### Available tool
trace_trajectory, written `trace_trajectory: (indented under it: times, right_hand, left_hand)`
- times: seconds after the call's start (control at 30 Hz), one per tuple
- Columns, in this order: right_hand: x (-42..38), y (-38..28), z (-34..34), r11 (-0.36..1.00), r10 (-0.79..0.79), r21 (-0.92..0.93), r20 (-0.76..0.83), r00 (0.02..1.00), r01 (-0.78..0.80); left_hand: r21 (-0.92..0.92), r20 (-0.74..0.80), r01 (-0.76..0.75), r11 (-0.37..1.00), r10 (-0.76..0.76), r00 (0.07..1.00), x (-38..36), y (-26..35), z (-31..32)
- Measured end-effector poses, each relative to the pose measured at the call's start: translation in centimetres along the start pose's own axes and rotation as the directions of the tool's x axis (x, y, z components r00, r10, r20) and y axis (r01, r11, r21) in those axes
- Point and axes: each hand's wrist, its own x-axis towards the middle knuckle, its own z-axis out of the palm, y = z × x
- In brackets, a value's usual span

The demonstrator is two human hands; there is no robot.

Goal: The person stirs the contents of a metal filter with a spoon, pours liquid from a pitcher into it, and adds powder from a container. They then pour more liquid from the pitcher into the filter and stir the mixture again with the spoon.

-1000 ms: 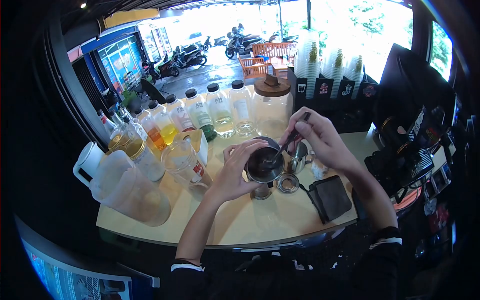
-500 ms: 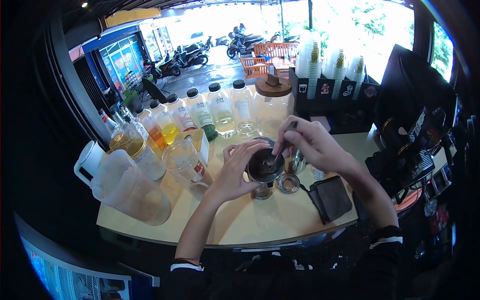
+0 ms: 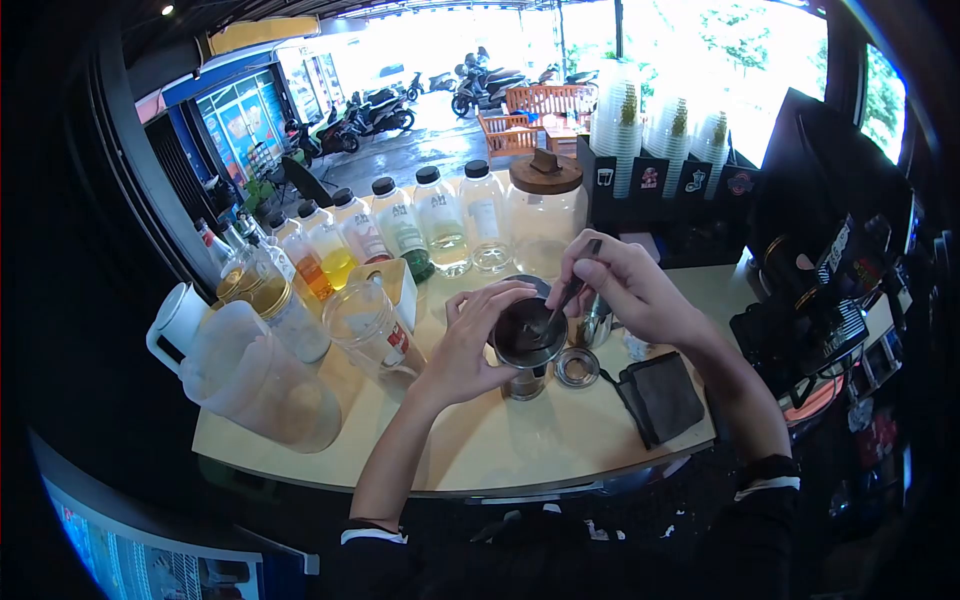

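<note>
My left hand point(image 3: 470, 345) curls round the side of a dark round cup point(image 3: 528, 358), thumb near its front and fingers over its far rim. The cup sits above a small clear glass point(image 3: 525, 385) on the counter. Dark contents show inside, too dim to name. My right hand point(image 3: 625, 285) pinches the dark handle of a spoon point(image 3: 570, 292), its lower end dipping into the cup. Just right of the cup are a round metal ring point(image 3: 577, 367) and a shiny metal pitcher point(image 3: 595, 325), partly hidden by my right hand.
A folded dark cloth point(image 3: 660, 400) lies to the right on the counter point(image 3: 480, 455). Clear jugs point(image 3: 260, 380) and an open jar point(image 3: 365, 325) crowd the left. Several black-capped bottles point(image 3: 440, 225) and a wooden-lidded jar point(image 3: 547, 220) line the back; stacked cups point(image 3: 615, 125) stand beyond.
My right hand has shifted very slightly with the spoon, whose handle stands a little higher. My left hand and the cup have hardly moved.
</note>
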Motion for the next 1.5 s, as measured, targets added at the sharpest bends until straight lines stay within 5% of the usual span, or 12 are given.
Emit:
trace_trajectory:
  times: [0.2, 0.33, 0.43, 0.5, 0.73, 0.8, 0.93, 1.5]
  right_hand:
    - [0.2, 0.3, -0.6, 0.987, 0.029, 0.157, -0.013, 1.0, -0.026]
    - [0.4, 0.5, -0.5, 0.999, 0.021, 0.026, -0.021, 1.0, -0.021]
    - [0.4, 0.4, -0.3, 0.975, 0.021, 0.223, -0.116, 0.993, 0.005]
    - [0.3, 0.7, -0.4, 0.998, 0.016, 0.068, -0.016, 1.0, -0.015]
    - [0.5, 0.7, -0.5, 0.997, -0.019, 0.069, -0.096, 0.995, 0.026]
    - [0.6, 0.1, -0.3, 0.998, 0.017, -0.067, 0.08, 0.997, -0.012]
    - [0.8, 0.3, -0.6, 0.999, -0.041, -0.035, -0.048, 0.998, 0.039]
    - [-0.5, 1.3, 0.8, 0.998, -0.053, 0.025, -0.131, 0.99, 0.057]
  left_hand:
    - [-0.012, -0.01, -0.001, 1.0, 0.0, 1.0, -0.2, -0.2, 0.1]
    - [-0.01, 0.006, 0.01, 1.0, -0.01, 1.0, -0.2, -0.2, 0.1]
    - [-0.003, -0.021, 0.013, 1.0, -0.013, 1.0, -0.2, -0.1, 0.1]
    - [-0.002, -0.018, 0.011, 1.0, -0.012, 1.0, -0.2, -0.1, 0.0]
    - [0.011, -0.01, 0.004, 1.0, -0.004, 1.0, 0.0, -0.1, -0.1]
    - [0.005, -0.002, 0.002, 1.0, -0.002, 1.0, 0.0, -0.1, 0.2]
    - [0.007, -0.003, 0.012, 1.0, -0.012, 1.0, 0.0, 0.0, 0.2]
    - [-0.022, -0.087, 0.007, 1.0, -0.009, 0.996, -0.2, -0.5, 0.3]
